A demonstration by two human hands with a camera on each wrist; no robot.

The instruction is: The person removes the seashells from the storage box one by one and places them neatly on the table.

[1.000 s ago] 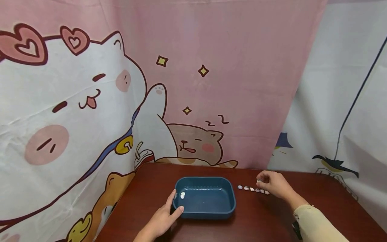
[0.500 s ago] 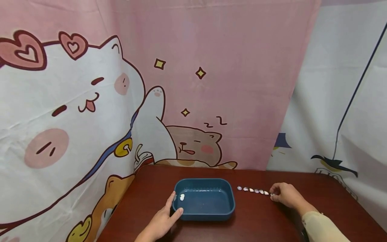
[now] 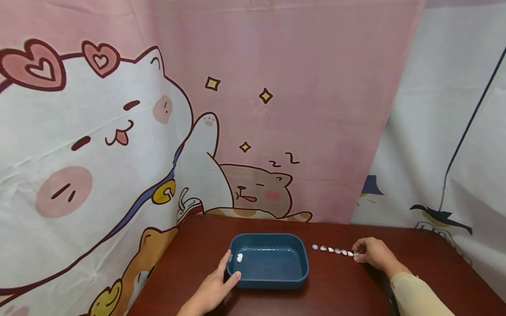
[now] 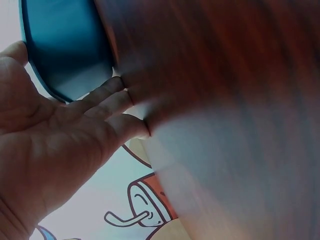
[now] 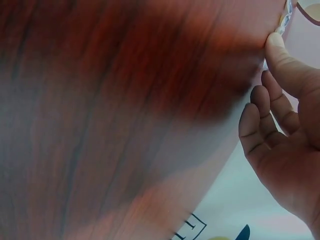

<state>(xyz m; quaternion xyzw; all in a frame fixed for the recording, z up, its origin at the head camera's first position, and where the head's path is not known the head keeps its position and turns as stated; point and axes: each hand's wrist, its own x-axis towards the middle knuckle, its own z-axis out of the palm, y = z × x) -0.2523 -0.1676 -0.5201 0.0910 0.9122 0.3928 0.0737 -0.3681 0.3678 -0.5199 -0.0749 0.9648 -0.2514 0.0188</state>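
Note:
My left hand (image 3: 211, 286) rests against the left end of a blue rectangular plastic box (image 3: 269, 283), fingers fairly straight and thumb at its near left corner. Inside the box, near the left wall, lie small white shells (image 3: 239, 258). To the right of the box, several small pale shells (image 3: 330, 249) form a row on the table. At the right end of that row my right hand (image 3: 376, 253) pinches another small shell (image 3: 357, 253) between thumb and index finger, down at the tabletop. Its other fingers are loosely bent in the right wrist view, and the shell is mostly hidden.
The dark red-brown wooden table (image 3: 328, 294) carries the box and the row. Behind it and to the left hangs a pink and white cloth (image 3: 316, 109) with cartoon animals, close to the table's edges.
My right hand has moved right and lowered from above the row to its right end, bringing the shell down to the table. In the last half second it barely moved; the left hand stayed put.

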